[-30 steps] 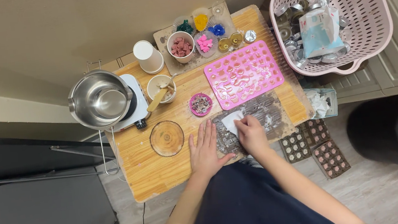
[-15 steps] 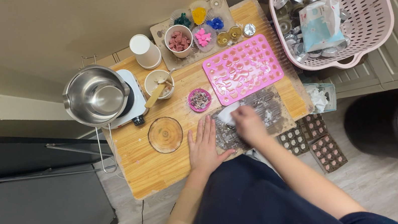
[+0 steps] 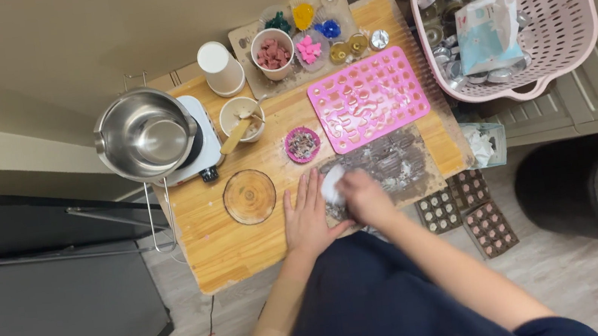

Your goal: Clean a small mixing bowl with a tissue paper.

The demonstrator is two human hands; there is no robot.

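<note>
My left hand [image 3: 308,216] lies flat on the wooden table [image 3: 208,236], fingers spread, beside the left edge of a clear plastic mould [image 3: 390,164] smeared with dark residue. My right hand [image 3: 363,196] is closed on a white cloth [image 3: 331,184] and presses it onto the left end of that mould. A pink silicone mould [image 3: 370,98] with several small cavities lies just behind it.
Round wooden coaster [image 3: 249,196], small pink cup [image 3: 302,145], steel pot [image 3: 146,133] on a white hotplate, white cup [image 3: 223,68], bowl with a spoon [image 3: 242,118], small bowls of coloured pieces [image 3: 297,31]. Pink laundry basket [image 3: 504,10] at right; brown moulds [image 3: 467,208] on the floor.
My right hand has slid left along the clear mould with the white cloth, closer to my left hand. The left hand stays flat on the table.
</note>
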